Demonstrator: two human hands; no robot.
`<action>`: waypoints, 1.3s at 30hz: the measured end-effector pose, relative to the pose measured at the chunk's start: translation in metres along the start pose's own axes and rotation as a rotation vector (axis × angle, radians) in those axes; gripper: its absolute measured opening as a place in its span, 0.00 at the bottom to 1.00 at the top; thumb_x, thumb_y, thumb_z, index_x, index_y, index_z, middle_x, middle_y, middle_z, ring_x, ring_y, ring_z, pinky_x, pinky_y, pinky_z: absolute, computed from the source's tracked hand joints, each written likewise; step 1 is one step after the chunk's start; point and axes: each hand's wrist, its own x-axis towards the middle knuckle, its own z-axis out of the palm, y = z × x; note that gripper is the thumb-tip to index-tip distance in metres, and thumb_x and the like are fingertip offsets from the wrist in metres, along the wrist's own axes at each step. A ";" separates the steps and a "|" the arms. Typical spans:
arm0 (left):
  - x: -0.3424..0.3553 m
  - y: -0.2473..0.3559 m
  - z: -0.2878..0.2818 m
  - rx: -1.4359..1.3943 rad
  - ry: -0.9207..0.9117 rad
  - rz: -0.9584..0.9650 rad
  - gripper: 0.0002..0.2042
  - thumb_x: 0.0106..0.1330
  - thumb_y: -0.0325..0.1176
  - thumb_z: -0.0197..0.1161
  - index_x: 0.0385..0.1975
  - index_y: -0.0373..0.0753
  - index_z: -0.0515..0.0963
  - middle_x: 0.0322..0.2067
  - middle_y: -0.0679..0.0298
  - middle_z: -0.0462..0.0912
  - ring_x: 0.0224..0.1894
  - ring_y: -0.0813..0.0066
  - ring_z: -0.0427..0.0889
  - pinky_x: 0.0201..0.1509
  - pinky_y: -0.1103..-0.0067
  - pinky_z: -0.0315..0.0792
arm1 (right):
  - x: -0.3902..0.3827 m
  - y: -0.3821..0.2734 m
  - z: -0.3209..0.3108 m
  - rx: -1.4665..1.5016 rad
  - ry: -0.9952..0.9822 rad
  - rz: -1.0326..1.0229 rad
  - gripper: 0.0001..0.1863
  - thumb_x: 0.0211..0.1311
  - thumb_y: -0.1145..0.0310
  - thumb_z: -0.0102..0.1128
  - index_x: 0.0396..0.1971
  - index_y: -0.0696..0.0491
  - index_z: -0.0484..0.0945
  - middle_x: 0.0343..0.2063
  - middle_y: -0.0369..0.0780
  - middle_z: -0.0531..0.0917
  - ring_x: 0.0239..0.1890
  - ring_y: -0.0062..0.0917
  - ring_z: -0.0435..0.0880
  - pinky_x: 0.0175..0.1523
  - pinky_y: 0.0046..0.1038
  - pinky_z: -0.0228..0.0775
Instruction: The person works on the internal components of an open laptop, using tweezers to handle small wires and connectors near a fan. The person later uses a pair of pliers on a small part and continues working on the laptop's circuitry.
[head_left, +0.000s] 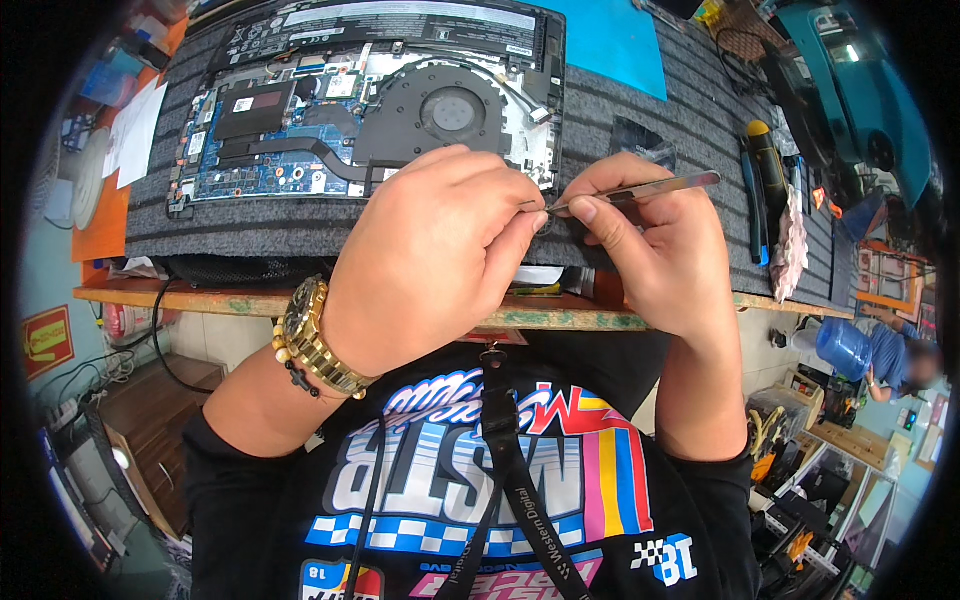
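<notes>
While pinching tweezers (655, 188) in the right hand (668, 240), right of centre, presses 2 fingertips (530, 235) of the left hand (430, 255) together by their tip, on something too small to tell. Faces an uncovered laptop (335, 118), upper left, on a mat (700, 130).

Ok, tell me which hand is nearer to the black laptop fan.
Left. The left hand overlaps the near edge of the fan in this view; the right hand, holding tweezers, is farther off, to its lower right.
</notes>
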 end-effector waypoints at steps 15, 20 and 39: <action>-0.018 0.012 0.014 0.037 0.080 -0.113 0.03 0.72 0.23 0.75 0.38 0.36 0.86 0.32 0.55 0.83 0.37 0.47 0.85 0.42 0.58 0.78 | -0.005 -0.001 0.006 -0.072 -0.004 -0.029 0.10 0.85 0.77 0.66 0.41 0.68 0.89 0.43 0.41 0.93 0.34 0.22 0.91 0.38 0.26 0.80; -0.022 0.010 0.020 0.055 0.132 -0.084 0.03 0.73 0.23 0.75 0.40 0.36 0.88 0.33 0.57 0.84 0.37 0.50 0.85 0.43 0.59 0.78 | -0.005 0.004 0.005 -0.084 -0.015 -0.076 0.11 0.86 0.77 0.66 0.40 0.68 0.90 0.44 0.40 0.94 0.34 0.22 0.91 0.38 0.27 0.80; -0.022 0.005 0.019 0.082 0.100 -0.019 0.04 0.71 0.22 0.76 0.41 0.36 0.89 0.36 0.57 0.86 0.37 0.51 0.85 0.42 0.61 0.79 | -0.012 0.006 0.008 0.086 0.035 0.059 0.09 0.89 0.73 0.66 0.49 0.62 0.91 0.39 0.40 0.94 0.36 0.18 0.91 0.40 0.24 0.81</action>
